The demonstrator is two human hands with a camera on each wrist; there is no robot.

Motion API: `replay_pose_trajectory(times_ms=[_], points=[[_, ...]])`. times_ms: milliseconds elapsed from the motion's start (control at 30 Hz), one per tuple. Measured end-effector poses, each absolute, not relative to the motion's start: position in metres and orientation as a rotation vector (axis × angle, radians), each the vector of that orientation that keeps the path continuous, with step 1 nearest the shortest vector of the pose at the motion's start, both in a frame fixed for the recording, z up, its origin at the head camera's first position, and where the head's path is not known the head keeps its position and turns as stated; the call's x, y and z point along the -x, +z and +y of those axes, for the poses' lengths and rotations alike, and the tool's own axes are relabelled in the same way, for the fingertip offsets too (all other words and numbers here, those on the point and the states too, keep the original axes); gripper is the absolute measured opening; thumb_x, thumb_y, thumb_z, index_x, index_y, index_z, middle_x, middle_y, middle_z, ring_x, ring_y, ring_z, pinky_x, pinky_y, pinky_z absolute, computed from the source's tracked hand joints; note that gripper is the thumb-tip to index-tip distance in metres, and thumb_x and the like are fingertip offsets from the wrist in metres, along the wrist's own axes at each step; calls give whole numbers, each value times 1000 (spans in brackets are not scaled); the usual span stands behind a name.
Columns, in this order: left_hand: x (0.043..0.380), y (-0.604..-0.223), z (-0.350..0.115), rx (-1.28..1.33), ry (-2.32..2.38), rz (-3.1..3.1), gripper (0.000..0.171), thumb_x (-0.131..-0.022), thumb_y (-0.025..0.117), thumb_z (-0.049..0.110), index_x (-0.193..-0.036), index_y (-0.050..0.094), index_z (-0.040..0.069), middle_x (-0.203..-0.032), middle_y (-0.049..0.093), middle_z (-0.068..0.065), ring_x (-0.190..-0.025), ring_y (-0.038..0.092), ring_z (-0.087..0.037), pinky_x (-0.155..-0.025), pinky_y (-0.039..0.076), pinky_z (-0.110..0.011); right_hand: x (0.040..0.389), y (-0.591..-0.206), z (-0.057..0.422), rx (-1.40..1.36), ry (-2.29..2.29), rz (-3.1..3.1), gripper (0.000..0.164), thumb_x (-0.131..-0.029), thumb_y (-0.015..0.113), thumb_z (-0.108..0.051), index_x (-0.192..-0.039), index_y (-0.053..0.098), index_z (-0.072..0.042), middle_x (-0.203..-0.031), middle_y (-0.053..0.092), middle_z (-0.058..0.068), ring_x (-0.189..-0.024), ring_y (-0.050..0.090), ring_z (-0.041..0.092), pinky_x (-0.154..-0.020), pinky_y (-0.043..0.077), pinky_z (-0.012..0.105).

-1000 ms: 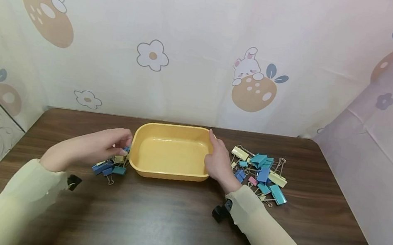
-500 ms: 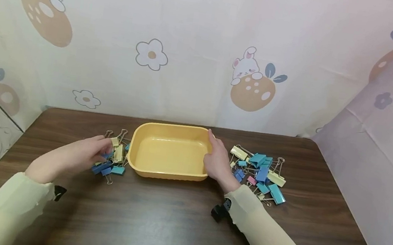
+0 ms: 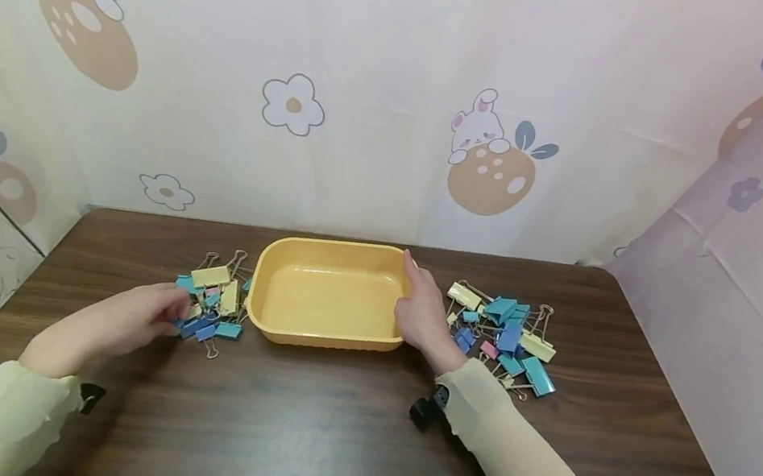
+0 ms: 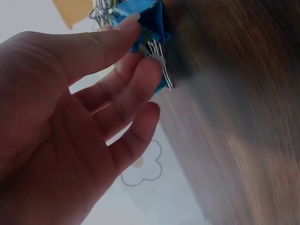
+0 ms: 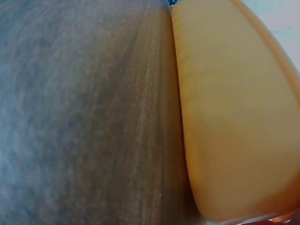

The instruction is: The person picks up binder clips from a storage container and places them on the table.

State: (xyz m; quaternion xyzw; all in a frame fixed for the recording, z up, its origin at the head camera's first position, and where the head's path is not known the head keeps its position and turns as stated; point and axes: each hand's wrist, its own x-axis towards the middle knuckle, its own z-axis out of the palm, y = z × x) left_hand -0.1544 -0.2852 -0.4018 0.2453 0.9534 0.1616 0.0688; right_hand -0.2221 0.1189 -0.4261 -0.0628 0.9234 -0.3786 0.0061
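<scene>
Several binder clips in yellow, blue, teal and pink lie in a pile [image 3: 229, 298] left of a yellow plastic tray [image 3: 323, 340]. My left hand [image 3: 136, 317] is at the pile's near-left edge, fingers loosely bent. In the left wrist view, its thumb and fingertips lie right at a blue binder clip [image 4: 140, 11] and silver clip handles, with a gap between thumb and fingers. My right hand [image 3: 425, 313] grips the tray's right rim, one finger pointing along it. The tray's front wall [image 5: 234, 112] fills much of the right wrist view.
A second pile of binder clips [image 3: 510, 337] lies right of the tray, beside the right wrist. The dark wooden table [image 3: 295, 437] runs back to a patterned curtain [image 3: 385, 108]. Both wrists wear small black cameras.
My left hand has drawn away from the tray's left side, moving left and toward me, uncovering more of the left pile. The right hand and the tray stay put.
</scene>
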Motion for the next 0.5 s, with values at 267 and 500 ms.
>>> replay_pose_trajectory(times_ms=[267, 500], points=[[152, -407, -296, -631, 502, 2770, 21, -80, 67, -1, -83, 53, 15, -70, 48, 7, -65, 45, -9, -58, 38, -28, 223, -427, 119, 199, -1178, 2910, 88, -73, 46, 9, -150, 17, -23, -145, 33, 14, -123, 40, 28, -101, 34, 42], [151, -411, -299, -587, 500, 2759, 20, -80, 67, 0, -84, 54, 14, -72, 50, 5, -65, 45, -11, -57, 38, -27, 223, -427, 118, 180, -1177, 2900, 88, -74, 46, 9, -150, 16, -24, -145, 33, 14, -123, 40, 28, -100, 34, 42]])
